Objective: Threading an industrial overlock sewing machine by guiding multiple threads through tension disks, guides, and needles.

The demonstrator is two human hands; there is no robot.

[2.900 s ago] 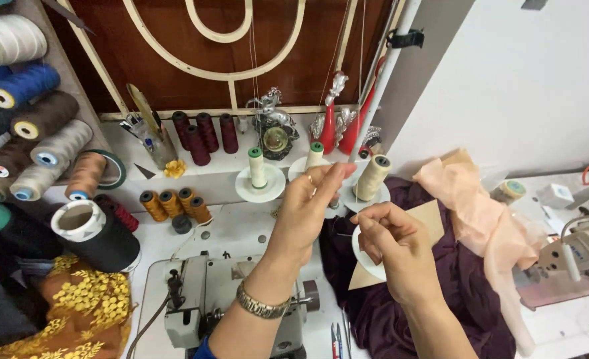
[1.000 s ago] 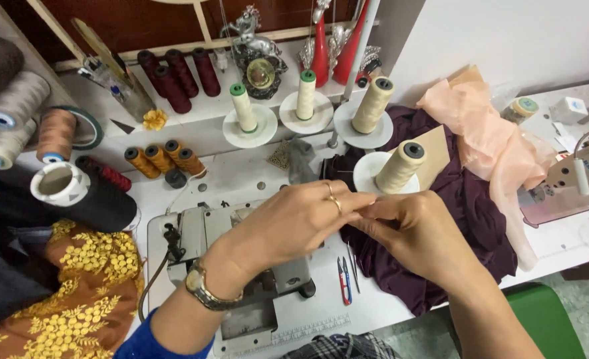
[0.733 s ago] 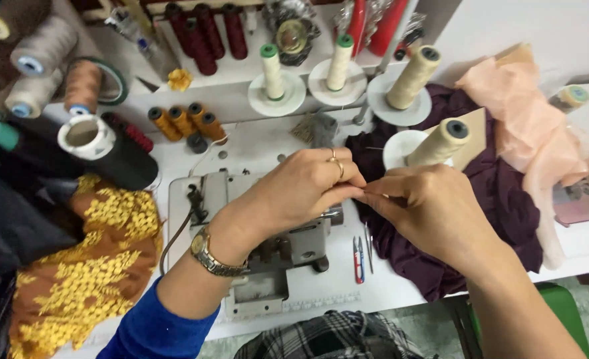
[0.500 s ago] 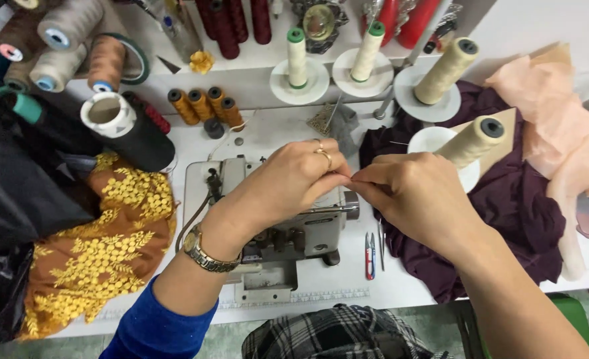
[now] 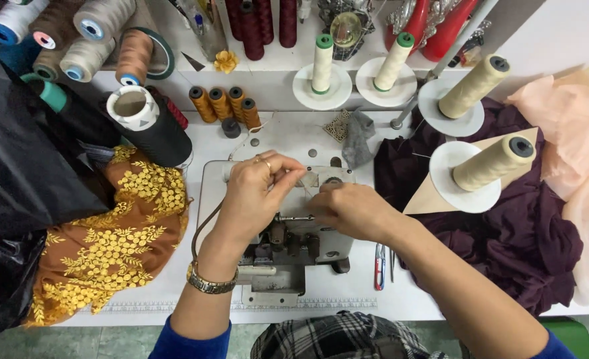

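Both my hands rest on top of a grey overlock sewing machine (image 5: 284, 259) at the middle of the white table. My left hand (image 5: 258, 193), with a ring and a gold watch, pinches a thin pale thread (image 5: 305, 186) above the machine's top plate. My right hand (image 5: 351, 209) meets it from the right, fingertips closed on the same thread. Two cream thread cones (image 5: 492, 163) (image 5: 474, 85) stand on white discs to the right.
Dark purple fabric (image 5: 507, 239) and peach fabric (image 5: 574, 146) lie to the right. Brown cloth with gold embroidery (image 5: 118, 236) and black plastic (image 5: 21, 173) lie to the left. Several thread spools (image 5: 221, 103) stand at the back. Small red snips (image 5: 379, 266) lie beside the machine.
My hands have come down from the cream cones onto the machine's top, drawing the thread with them. The view has tilted down towards the machine.
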